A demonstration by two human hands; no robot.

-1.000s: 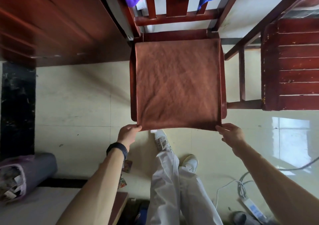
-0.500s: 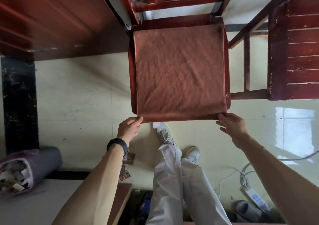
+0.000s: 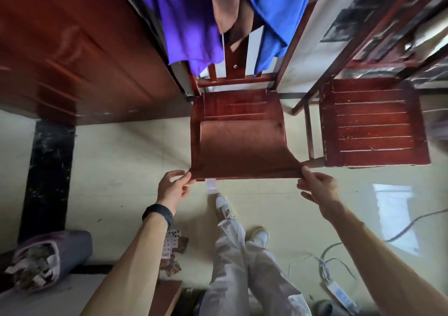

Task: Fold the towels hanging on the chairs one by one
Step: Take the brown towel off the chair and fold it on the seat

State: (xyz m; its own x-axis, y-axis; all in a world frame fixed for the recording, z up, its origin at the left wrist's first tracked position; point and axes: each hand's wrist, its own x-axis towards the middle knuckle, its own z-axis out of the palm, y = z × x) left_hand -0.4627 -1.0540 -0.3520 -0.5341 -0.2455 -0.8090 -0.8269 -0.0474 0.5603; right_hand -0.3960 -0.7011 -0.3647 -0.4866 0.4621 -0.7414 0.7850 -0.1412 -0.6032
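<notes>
1. The glossy tiled floor (image 3: 116, 170) has a power strip (image 3: 339, 294) and scattered playing cards (image 3: 174, 250) near my feet. If I step back without looking, I could trip or slip.
2. The wooden chair (image 3: 232, 102) has a purple towel (image 3: 186, 24) and a blue towel (image 3: 274, 12) hanging over its backrest, not yet folded.
3. The brown towel (image 3: 242, 148) covers the front part of the seat, and its near edge is stretched taut beyond the seat front.
4. My left hand (image 3: 173, 187) pinches the near left corner and my right hand (image 3: 317, 189) pinches the near right corner. An uneven pull would skew the fold. If a pinch slips, the towel drops to the floor.
</notes>
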